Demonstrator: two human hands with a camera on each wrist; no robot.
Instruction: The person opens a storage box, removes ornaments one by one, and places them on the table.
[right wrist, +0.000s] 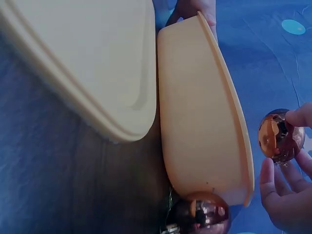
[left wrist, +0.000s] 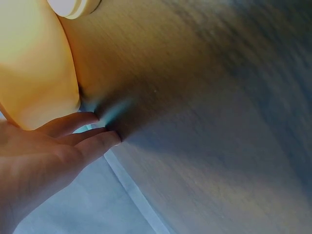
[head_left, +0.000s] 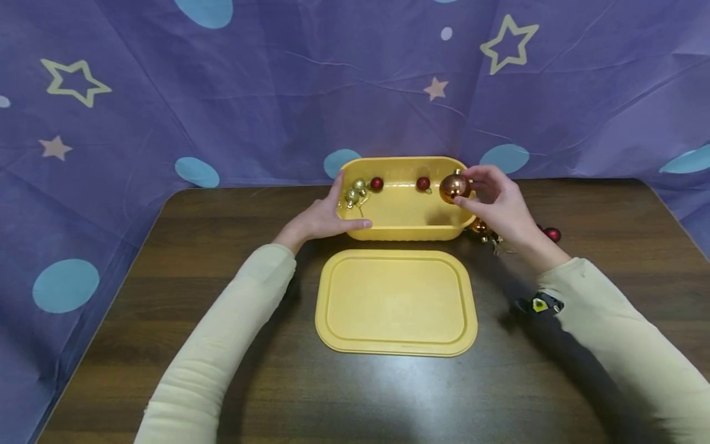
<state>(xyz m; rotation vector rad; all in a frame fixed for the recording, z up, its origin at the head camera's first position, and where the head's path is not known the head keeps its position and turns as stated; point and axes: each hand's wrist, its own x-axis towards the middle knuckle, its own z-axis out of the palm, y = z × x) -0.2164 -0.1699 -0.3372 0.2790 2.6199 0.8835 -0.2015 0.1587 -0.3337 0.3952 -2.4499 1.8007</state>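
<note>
"I'm watching from my end. What's nearest?"

"The yellow lid [head_left: 396,302], flat on the table [head_left: 166,308] and well apart from both hands. I see little risk there, unless a dropped ball rolls onto it."

"Next, the box [head_left: 410,234]?"

"Just beyond the lid. My left hand [head_left: 318,217] spans its near left corner, thumb along the near rim, fingers fairly straight against the end wall. That's braced, not clamped, so a knock at the other end could swivel the box."

"Anything by that other end?"

"A second copper bauble [right wrist: 202,217], just outside it, with stringy pieces beside it. A dark red bauble [head_left: 552,234] lies farther right. My right wrist hangs close above; dip it and I'd probably send one rolling."

"And the grip?"

"My right hand [head_left: 501,200] pinches a copper bauble [head_left: 452,186] between thumb and fingertips, above the box's right end. It's round and glossy, so a lopsided pinch could let it squirt out, perhaps over the rim."

"If it falls inside?"

"It could strike the nearer of two small red baubles [head_left: 423,184]. The gold baubles [head_left: 352,197] are safer in the left end. Behind everything, the curtain [head_left: 360,111] might catch a stray."
</note>
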